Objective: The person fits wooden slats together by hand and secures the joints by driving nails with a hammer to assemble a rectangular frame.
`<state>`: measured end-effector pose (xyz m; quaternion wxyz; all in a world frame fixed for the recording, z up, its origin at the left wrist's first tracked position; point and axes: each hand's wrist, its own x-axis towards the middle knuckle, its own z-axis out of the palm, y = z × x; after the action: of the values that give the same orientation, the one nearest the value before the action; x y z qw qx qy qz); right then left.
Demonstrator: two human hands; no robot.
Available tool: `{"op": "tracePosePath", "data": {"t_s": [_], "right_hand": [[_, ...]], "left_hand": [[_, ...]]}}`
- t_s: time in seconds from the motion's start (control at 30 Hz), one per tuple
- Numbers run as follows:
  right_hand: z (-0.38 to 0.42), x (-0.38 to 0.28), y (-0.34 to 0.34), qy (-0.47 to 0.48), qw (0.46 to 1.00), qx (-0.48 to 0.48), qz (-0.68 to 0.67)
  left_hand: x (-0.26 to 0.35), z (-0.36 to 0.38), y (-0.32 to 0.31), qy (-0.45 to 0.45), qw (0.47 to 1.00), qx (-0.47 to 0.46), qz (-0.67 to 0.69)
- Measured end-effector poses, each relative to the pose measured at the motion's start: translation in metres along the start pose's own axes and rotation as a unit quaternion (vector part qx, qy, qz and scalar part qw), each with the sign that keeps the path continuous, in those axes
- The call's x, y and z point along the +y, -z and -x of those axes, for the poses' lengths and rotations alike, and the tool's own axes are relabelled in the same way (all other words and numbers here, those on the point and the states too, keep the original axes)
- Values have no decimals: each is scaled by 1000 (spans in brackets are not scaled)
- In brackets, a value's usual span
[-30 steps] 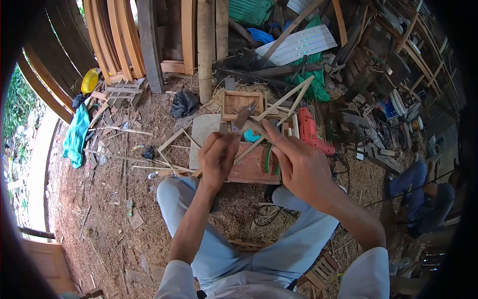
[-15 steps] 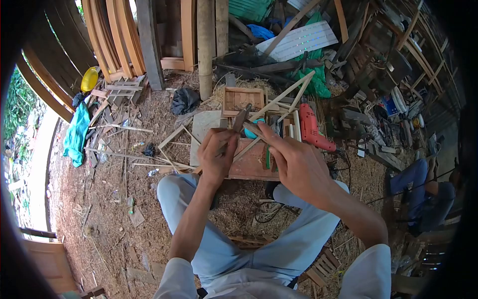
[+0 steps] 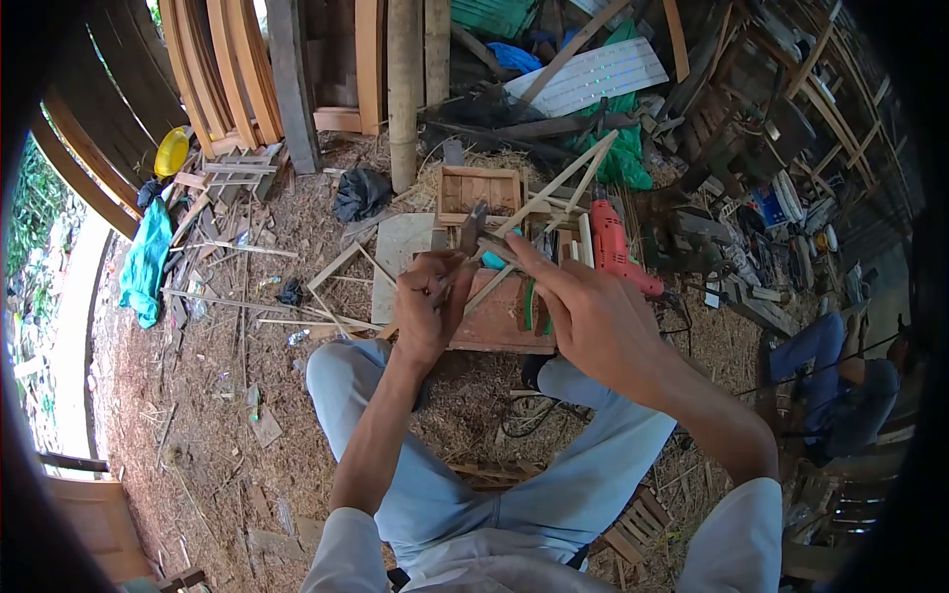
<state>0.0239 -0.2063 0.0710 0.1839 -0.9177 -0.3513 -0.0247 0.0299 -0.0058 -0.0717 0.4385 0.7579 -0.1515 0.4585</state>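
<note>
My right hand (image 3: 608, 311) is closed round the wooden handle of a hammer (image 3: 474, 225), its dark metal head tilted up to the left. Just left of that head, my left hand (image 3: 427, 301) is closed in a pinch. Whatever lies between its fingertips is too small to make out. Both hands are raised over a low reddish wooden bench (image 3: 499, 314), between my spread knees. Beyond the hammer sits an open wooden box (image 3: 481, 188). A thin wooden strip frame (image 3: 568, 183) rises beside it, and a turquoise round thing (image 3: 494, 259) is partly hidden behind the hammer.
A red power drill (image 3: 618, 242) lies to the right of the bench. Wood strips (image 3: 341, 282) and a grey board (image 3: 400, 257) are on the left, over shavings. A bamboo post (image 3: 403, 99) stands ahead. Another person (image 3: 840, 381) sits at far right.
The hammer head has shifted slightly left and lower, with the handle still in my right hand. My left hand keeps its pinch. The whole view has moved a little.
</note>
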Motion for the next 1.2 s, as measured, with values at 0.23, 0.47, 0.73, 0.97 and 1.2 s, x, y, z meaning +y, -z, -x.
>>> {"op": "tracePosePath", "data": {"t_s": [0.23,0.47,0.73,0.97,1.2], "right_hand": [[1,-2,4,23,1000,12,-2],[2,-4,-4,12,999,-8,-39],[2,-5,2,14,1000,1,-26],[5,-4,-9,-6,998,-4,-64],[8,-9,-7,25,987,112,-111]], "left_hand": [[3,-2,1,-13,1000,-5,-4],[0,-1,7,-15,1000,-20,17],[2,1,3,20,999,-17,21],[3,4,9,15,999,-25,-46],[-6,12,6,33,999,-8,-16]]}}
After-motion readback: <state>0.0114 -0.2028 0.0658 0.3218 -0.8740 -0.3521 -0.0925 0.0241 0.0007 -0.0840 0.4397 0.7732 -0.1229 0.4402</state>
